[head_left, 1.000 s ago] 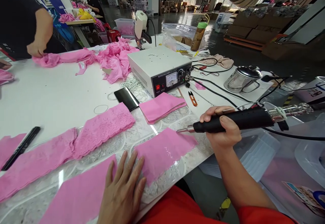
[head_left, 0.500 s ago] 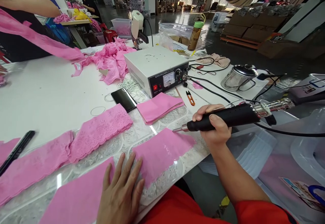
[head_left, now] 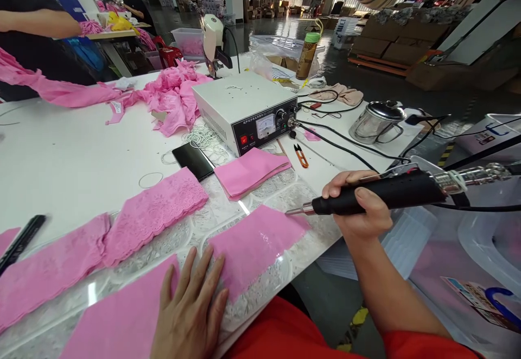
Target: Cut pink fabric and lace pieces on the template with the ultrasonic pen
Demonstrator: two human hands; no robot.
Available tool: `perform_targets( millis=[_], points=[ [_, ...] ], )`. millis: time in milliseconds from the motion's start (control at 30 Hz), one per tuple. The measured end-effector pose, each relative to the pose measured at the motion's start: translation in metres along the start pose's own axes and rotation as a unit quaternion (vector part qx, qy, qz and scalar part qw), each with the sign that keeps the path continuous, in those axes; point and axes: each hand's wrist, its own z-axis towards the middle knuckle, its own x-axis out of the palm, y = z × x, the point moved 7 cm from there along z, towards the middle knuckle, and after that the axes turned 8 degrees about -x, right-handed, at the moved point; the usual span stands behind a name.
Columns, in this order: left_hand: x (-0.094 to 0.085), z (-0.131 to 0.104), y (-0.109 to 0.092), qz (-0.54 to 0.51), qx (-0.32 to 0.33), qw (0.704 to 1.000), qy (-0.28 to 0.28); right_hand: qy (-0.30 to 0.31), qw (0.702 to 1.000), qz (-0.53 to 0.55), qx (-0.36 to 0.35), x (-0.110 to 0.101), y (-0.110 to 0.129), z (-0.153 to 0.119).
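My right hand [head_left: 362, 204] is wrapped round a black handheld ultrasonic welding gun [head_left: 391, 191], its metal tip at the upper right edge of a pink fabric piece [head_left: 260, 245]. Whether the tip touches the fabric I cannot tell. My left hand [head_left: 193, 304] lies flat with fingers spread, between that piece and another pink fabric piece [head_left: 122, 315], overlapping the edges of both. Beyond them sit a small stack of pink fabric [head_left: 250, 173] and pink lace strips [head_left: 154, 212].
A white control box [head_left: 248, 112] with a meter stands behind the fabric, its cables running right. Around it are a phone [head_left: 193, 161], orange thread snips [head_left: 300, 156], a glass mug [head_left: 377, 121] and a bottle [head_left: 308, 57]. A co-worker's arm [head_left: 40, 23] is at the left; plastic bins [head_left: 431, 272] stand below right.
My right hand and the welding gun have shifted slightly right along the fabric's edge. My left hand stays flat. The co-worker's pink cloth at far left has moved, and the view has shifted a little.
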Motion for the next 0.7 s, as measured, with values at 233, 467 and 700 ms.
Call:
perform_targets(
  millis=[233,467,700],
  points=[
    [0.001,0.0,0.0,0.006,-0.001,1.0,0.002,0.027,0.999,0.019,-0.014,0.006,-0.001,0.0],
    [0.0,0.0,0.001,-0.009,0.002,1.0,-0.01,-0.015,1.0,-0.005,-0.023,-0.016,0.013,0.003],
    [0.001,0.001,0.002,-0.009,-0.006,1.0,-0.005,-0.023,0.999,-0.026,-0.025,-0.032,0.023,0.002]
  ],
)
